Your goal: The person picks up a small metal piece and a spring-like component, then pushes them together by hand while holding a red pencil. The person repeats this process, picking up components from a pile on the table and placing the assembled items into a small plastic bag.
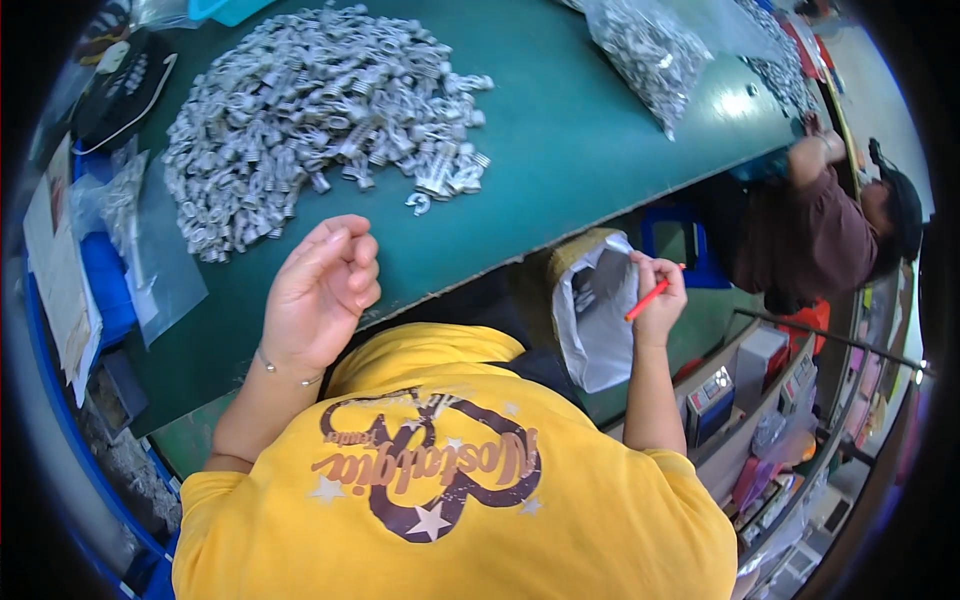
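Right hand (pixel 658 290) is closed round a red pen (pixel 645 302) beside the white sack (pixel 600 335); left hand (pixel 325 275), half curled, seemingly empty, hangs near the heaped grey parts (pixel 320 110). Best keep the pen tip off the sack.

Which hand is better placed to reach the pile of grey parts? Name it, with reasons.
Likely the left hand: it is nearer the pile, with nothing visible in its grip. The right hand holds a red pen beside the white sack.
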{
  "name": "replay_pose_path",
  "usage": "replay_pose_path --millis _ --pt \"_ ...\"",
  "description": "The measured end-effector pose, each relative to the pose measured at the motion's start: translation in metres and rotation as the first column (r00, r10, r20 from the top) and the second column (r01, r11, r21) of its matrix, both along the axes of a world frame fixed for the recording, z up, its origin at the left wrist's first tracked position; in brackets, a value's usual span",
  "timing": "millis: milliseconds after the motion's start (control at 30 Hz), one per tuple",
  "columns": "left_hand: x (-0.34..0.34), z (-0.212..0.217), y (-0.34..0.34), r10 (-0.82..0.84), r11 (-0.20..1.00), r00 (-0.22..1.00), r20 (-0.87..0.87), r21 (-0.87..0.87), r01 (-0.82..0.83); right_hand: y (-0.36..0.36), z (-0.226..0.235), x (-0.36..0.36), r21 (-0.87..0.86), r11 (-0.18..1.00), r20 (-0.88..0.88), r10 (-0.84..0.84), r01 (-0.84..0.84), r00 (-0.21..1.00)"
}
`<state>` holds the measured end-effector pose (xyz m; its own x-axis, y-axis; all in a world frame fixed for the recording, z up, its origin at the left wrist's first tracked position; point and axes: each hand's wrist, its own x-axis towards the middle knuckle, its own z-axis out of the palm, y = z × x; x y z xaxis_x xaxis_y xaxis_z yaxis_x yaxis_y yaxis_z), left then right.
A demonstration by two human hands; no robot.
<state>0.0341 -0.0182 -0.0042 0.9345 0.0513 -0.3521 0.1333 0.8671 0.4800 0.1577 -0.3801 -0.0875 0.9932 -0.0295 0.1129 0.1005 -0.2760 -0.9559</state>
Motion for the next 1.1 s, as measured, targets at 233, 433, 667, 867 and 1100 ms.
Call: replay_pose_path --millis 233,433,667,867,1100 --pt "0.005 0.012 0.006 0.042 0.999 0.996 -0.076 0.036 -0.039 0.133 0.091 0.025 -0.318 0.872 0.499 0.487 -0.372 0.716" --pt "-0.001 0.023 0.019 0.128 0.982 0.986 -0.107 0.152 -0.111 0.212 0.097 0.033 -0.597 0.604 0.384 0.793 -0.529 0.472" --pt "0.001 0.029 0.021 0.141 0.87 0.984 -0.108 0.487 -0.071 0.227 0.105 0.032 -0.503 0.725 0.471 0.686 -0.47 0.554" --pt "0.008 0.033 0.02 0.088 0.743 0.993 0.084 0.658 -0.121 0.252 0.128 0.008 0.486 0.66 -0.021 0.665 -0.574 0.747" --pt "-0.002 0.047 0.036 0.195 0.581 0.958 0.209 0.763 -0.285 0.269 0.118 0.008 0.623 0.432 0.061 0.804 -0.652 0.591"
